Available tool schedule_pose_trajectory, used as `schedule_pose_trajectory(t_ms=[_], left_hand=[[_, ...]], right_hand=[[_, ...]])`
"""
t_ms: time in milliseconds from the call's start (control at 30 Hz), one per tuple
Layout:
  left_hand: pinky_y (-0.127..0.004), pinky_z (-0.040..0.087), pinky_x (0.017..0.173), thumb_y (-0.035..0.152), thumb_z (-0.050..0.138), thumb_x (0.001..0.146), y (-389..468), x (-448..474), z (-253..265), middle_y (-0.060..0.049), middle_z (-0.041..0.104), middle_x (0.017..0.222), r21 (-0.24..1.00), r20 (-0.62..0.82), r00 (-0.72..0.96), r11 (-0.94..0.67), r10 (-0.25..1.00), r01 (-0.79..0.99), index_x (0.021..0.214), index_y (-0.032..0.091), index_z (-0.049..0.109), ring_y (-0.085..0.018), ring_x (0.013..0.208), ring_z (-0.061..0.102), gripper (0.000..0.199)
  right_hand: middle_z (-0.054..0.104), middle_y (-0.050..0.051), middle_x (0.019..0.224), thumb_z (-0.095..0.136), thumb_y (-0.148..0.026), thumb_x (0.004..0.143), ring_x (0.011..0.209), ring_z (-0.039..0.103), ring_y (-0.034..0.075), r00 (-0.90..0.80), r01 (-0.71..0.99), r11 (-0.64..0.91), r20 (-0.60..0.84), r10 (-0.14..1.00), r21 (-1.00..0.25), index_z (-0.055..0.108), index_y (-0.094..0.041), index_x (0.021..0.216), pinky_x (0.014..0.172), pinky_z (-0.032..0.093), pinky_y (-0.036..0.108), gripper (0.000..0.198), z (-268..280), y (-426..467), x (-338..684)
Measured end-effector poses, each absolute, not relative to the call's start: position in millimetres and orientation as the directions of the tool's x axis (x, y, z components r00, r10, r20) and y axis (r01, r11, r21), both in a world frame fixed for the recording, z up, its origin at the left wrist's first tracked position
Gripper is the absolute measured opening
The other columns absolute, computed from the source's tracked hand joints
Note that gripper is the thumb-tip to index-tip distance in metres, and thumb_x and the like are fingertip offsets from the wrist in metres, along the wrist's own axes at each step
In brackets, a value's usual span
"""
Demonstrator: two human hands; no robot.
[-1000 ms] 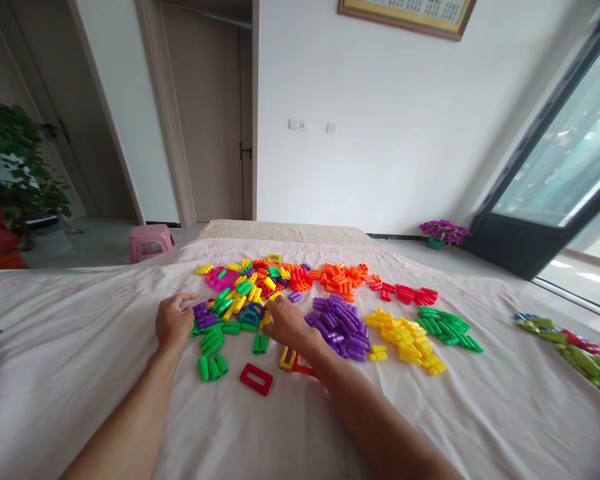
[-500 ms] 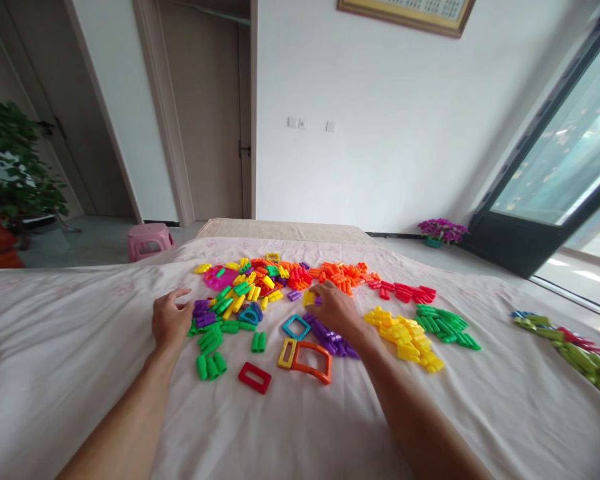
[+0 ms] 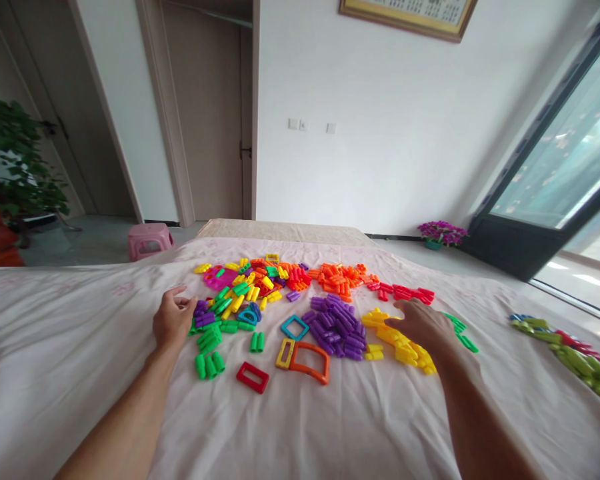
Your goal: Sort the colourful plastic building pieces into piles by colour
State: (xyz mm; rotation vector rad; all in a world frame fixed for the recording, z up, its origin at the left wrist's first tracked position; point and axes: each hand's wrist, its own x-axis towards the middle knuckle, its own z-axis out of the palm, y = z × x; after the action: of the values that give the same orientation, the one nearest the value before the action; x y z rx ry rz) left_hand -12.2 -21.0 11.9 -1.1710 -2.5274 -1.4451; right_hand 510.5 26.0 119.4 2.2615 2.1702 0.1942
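Observation:
My left hand (image 3: 172, 319) rests at the left edge of the mixed heap of plastic building blocks, beside purple blocks (image 3: 203, 313) and green blocks (image 3: 210, 339). Its thumb and forefinger are apart, with nothing visible between them. Over the right side of the cloth, my right hand (image 3: 420, 320) hovers between the yellow block pile (image 3: 405, 343) and the green block pile (image 3: 459, 325), partly covering the green one. Its fingers reach leftward, and no block shows in them. Left of the yellow pile lies a purple block pile (image 3: 334, 327), with a yellow pair of blocks (image 3: 374, 352) touching its right side.
Orange blocks (image 3: 339, 277) and red blocks (image 3: 407, 293) lie farther back. In front are a red frame (image 3: 253, 377), an orange frame (image 3: 325, 365), a yellow frame (image 3: 285, 353) and a blue frame (image 3: 295, 327). Olive-green pieces (image 3: 580, 357) lie far right; a pink stool (image 3: 150, 241) stands beyond the cloth.
My right hand has moved right, from above the purple pile to the yellow and green piles. The yellow piece it held is gone from it; a yellow pair now lies beside the purple pile.

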Motion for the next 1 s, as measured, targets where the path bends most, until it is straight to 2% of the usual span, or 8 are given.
schedule_pose_trajectory(t_ms=[100,200,333,433,533,700,833,1000], left_hand=[[-0.033,0.047,0.080,0.040,0.062,0.080,-22.3,-12.7,11.4,-0.002,0.073,0.090,0.732,0.329,-0.719,0.315,0.612,0.604,0.123,0.024,0.057,-0.023,0.087,0.067,0.047],[-0.032,0.047,0.079,0.043,0.063,0.079,-23.4,-13.5,11.3,-0.001,0.073,0.090,0.743,0.335,-0.712,0.291,0.618,0.602,0.122,0.024,0.056,-0.023,0.088,0.068,0.047],[-0.032,0.047,0.073,0.050,0.061,0.079,-23.7,-13.7,13.8,-0.003,0.072,0.091,0.716,0.314,-0.723,0.345,0.616,0.606,0.099,0.025,0.064,-0.024,0.084,0.067,0.032],[-0.035,0.048,0.075,0.049,0.060,0.078,-23.0,-14.1,15.0,-0.005,0.070,0.092,0.662,0.304,-0.731,0.416,0.610,0.623,0.084,0.024,0.066,-0.026,0.086,0.065,0.026],[-0.036,0.048,0.080,0.045,0.061,0.077,-22.0,-14.6,14.0,-0.007,0.069,0.100,0.662,0.317,-0.733,0.413,0.602,0.626,0.084,0.023,0.067,-0.027,0.093,0.064,0.023],[-0.038,0.049,0.087,0.032,0.060,0.076,-20.7,-16.5,9.4,-0.009,0.064,0.108,0.635,0.413,-0.705,0.373,0.576,0.676,0.089,0.024,0.068,-0.028,0.104,0.061,0.018],[-0.038,0.049,0.089,0.015,0.055,0.072,-20.6,-19.7,5.9,-0.009,0.061,0.111,0.637,0.407,-0.693,0.359,0.595,0.682,0.093,0.024,0.069,-0.027,0.102,0.061,0.027],[-0.038,0.049,0.087,0.010,0.053,0.068,-19.4,-21.9,5.3,-0.010,0.061,0.110,0.645,0.371,-0.693,0.365,0.617,0.671,0.092,0.023,0.070,-0.027,0.101,0.061,0.032]], right_hand=[[0.065,0.013,0.123,0.058,-0.044,0.088,0.110,0.062,0.029,-0.061,0.996,0.054,0.105,0.993,0.067,0.066,-0.021,0.124,0.085,0.044,0.036,0.043,119.2,21.3,489.6],[0.067,0.011,0.118,0.055,-0.040,0.090,0.107,0.063,0.027,-0.187,0.982,0.185,0.109,0.976,0.032,0.068,-0.023,0.122,0.083,0.043,0.034,0.039,120.5,15.5,453.8],[0.070,0.008,0.107,0.054,-0.037,0.090,0.099,0.065,0.025,-0.344,0.938,0.346,0.083,0.935,-0.015,0.070,-0.025,0.114,0.078,0.043,0.031,0.031,119.9,6.7,408.7],[0.070,0.008,0.106,0.056,-0.036,0.089,0.100,0.065,0.024,-0.431,0.899,0.436,0.087,0.898,-0.039,0.070,-0.025,0.109,0.080,0.042,0.030,0.027,114.8,3.8,384.2],[0.070,0.009,0.108,0.057,-0.032,0.089,0.103,0.064,0.025,-0.504,0.857,0.509,0.081,0.860,-0.077,0.071,-0.023,0.110,0.084,0.042,0.030,0.026,108.0,5.9,364.1],[0.066,0.011,0.122,0.060,-0.027,0.087,0.113,0.058,0.026,-0.601,0.783,0.606,0.081,0.795,-0.138,0.066,-0.019,0.122,0.095,0.041,0.034,0.037,98.2,16.0,325.1],[0.062,0.011,0.128,0.057,-0.019,0.086,0.120,0.052,0.025,-0.657,0.732,0.665,0.104,0.747,-0.151,0.061,-0.019,0.127,0.097,0.041,0.035,0.041,84.5,33.1,291.7],[0.059,0.011,0.127,0.055,-0.011,0.084,0.120,0.052,0.024,-0.656,0.736,0.657,0.065,0.752,-0.164,0.060,-0.018,0.125,0.096,0.043,0.034,0.041,67.0,52.6,268.7]])
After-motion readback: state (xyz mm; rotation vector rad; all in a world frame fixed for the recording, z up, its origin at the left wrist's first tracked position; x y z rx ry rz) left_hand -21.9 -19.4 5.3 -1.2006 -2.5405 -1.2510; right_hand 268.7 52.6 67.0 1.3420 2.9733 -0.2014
